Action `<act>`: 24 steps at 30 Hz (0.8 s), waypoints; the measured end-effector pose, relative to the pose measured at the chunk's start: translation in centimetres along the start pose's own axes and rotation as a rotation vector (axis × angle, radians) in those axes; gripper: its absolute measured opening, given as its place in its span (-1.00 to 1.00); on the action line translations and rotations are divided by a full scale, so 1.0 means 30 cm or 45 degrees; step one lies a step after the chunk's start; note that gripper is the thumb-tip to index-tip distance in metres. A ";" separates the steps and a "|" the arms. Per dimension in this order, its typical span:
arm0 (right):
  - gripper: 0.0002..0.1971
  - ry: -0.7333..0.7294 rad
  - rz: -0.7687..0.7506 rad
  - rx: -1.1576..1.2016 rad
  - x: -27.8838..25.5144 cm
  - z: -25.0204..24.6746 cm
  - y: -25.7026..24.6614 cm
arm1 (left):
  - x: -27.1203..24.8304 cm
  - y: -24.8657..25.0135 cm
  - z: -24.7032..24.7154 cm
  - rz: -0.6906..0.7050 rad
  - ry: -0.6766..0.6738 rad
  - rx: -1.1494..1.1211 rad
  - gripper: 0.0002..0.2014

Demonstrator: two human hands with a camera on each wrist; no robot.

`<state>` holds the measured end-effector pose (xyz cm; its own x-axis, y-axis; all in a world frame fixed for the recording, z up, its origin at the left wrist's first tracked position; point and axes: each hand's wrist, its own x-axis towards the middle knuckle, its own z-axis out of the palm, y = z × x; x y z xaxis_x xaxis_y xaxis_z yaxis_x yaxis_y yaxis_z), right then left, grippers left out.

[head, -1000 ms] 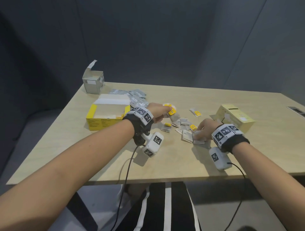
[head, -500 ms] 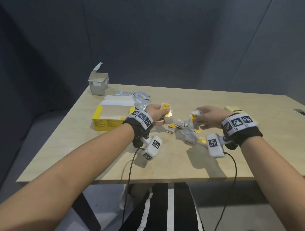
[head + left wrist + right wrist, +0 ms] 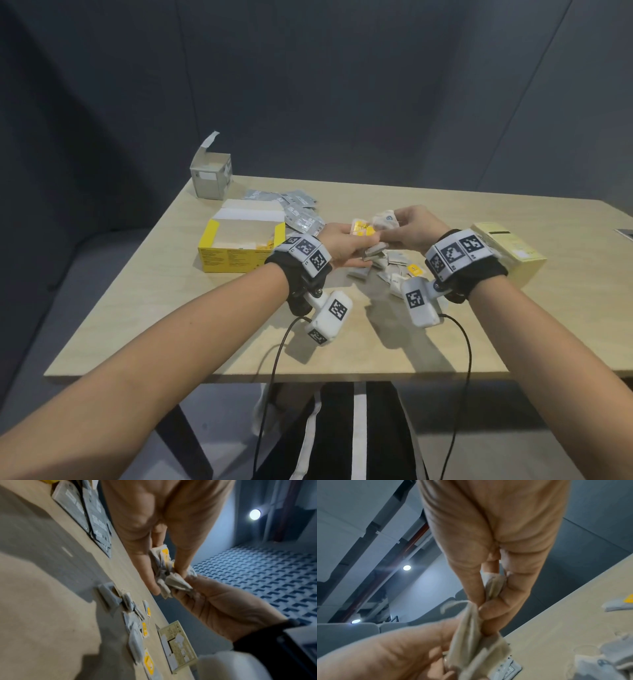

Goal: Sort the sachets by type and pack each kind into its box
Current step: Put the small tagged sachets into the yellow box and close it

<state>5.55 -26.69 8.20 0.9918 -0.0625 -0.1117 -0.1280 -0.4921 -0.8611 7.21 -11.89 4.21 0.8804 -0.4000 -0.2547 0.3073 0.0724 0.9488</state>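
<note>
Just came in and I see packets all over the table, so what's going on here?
A person is sorting sachets. The left hand holds a bunch of yellow-marked sachets above the table, and the right hand pinches more white sachets right against them. An open yellow box with a few sachets inside sits at the left, an open grey box with grey sachets nearby behind it, and a pale yellow box at the right. Loose sachets remain unsorted below the hands.
</note>
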 end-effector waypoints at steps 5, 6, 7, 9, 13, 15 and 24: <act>-0.80 0.096 0.027 -0.007 0.010 0.009 -0.012 | 0.013 -0.007 -0.014 0.079 0.186 0.060 -0.87; -0.81 0.209 -0.031 -0.183 0.009 0.012 -0.009 | 0.020 -0.007 -0.019 0.079 0.211 0.035 -0.87; -0.89 0.337 -0.097 -0.345 0.008 0.018 -0.005 | 0.025 -0.009 -0.021 0.081 0.227 0.013 -0.87; -0.83 0.538 -0.256 -0.441 -0.004 0.043 0.004 | 0.037 -0.017 -0.024 0.076 0.238 -0.007 -0.89; -0.87 0.546 -0.473 -0.604 -0.005 0.105 0.015 | 0.057 -0.025 -0.022 0.080 0.257 -0.044 -0.92; -0.92 0.492 -0.499 -0.655 -0.012 0.125 0.019 | 0.062 -0.026 -0.028 0.070 0.272 -0.101 -0.89; -0.76 0.284 -0.479 -0.459 -0.011 0.186 0.007 | 0.087 -0.018 -0.102 0.003 0.271 -0.517 -0.67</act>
<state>5.20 -21.92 5.30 0.9501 0.0118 0.3117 0.2041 -0.7791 -0.5927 10.45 -10.18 2.46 0.9227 -0.2057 -0.3259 0.3848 0.4420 0.8103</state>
